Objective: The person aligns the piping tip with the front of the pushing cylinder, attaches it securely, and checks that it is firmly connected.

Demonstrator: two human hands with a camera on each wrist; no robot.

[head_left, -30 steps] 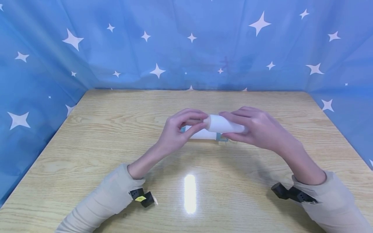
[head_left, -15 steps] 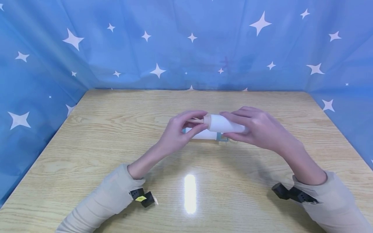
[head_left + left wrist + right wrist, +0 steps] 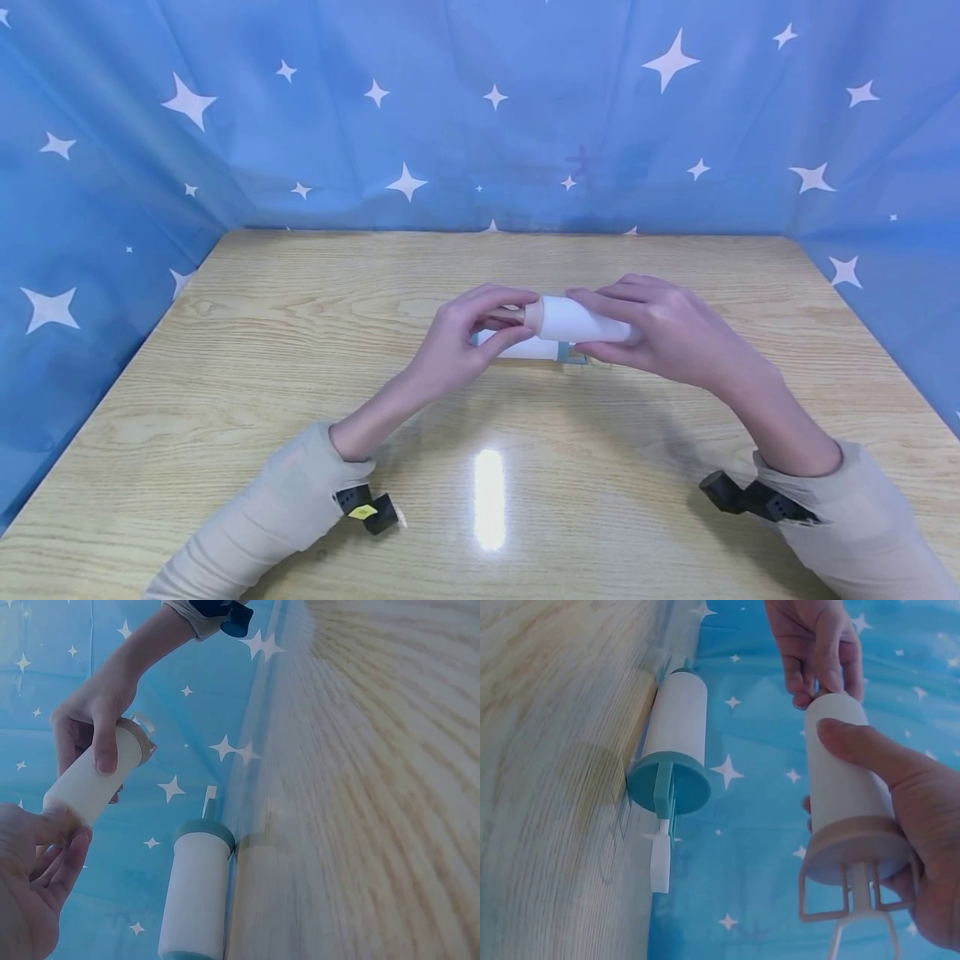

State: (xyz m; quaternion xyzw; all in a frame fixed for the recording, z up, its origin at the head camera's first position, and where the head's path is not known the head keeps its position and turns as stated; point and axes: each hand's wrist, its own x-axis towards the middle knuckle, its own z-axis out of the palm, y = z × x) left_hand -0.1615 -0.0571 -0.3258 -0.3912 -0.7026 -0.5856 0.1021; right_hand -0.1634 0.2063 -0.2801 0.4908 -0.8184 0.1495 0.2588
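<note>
A white, syringe-like press with beige ends [image 3: 577, 319] is held lengthwise above the table. My right hand [image 3: 660, 329] grips its barrel, thumb along the side in the right wrist view. There, the beige flange [image 3: 859, 851] carries two finger loops and a plunger handle. My left hand [image 3: 465, 346] pinches the beige collar [image 3: 533, 317] at the other end with thumb and fingertips; a thin beige tip points into its palm. Behind and below, a matching press with teal ends [image 3: 521, 347] lies on its side, partly covered by the hands and the beige press.
The wood-grain table [image 3: 300, 292] spreads out all around, with a bright light reflection near its front middle. A blue curtain with white stars [image 3: 450, 108] hangs behind and at both sides. Each sleeve carries a black wrist camera [image 3: 367, 510].
My left fingers have shifted slightly around the collar and tip, opening a little and then closing in again. My right hand and the beige press have hardly moved.
</note>
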